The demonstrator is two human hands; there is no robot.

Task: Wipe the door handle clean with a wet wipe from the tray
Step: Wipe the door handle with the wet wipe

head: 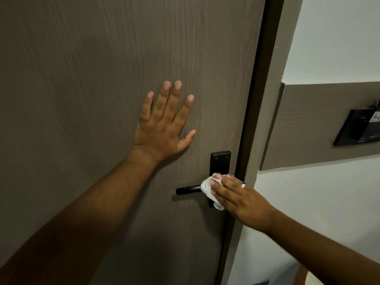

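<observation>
While your left hand (pixel 164 128) lies flat on the brown door (pixel 82 79) with all its fingers spread and nothing in it, your right hand (pixel 240 200) presses a crumpled white wet wipe (pixel 207 189) onto the black door handle (pixel 188 190). Your right fingers are curled around the wipe at the lever's root, at five o'clock from the left hand, just below the black backplate (pixel 220 161).

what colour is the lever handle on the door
Black: the ribbed lever door handle and its rectangular backplate are both black, seen in the head view.
</observation>
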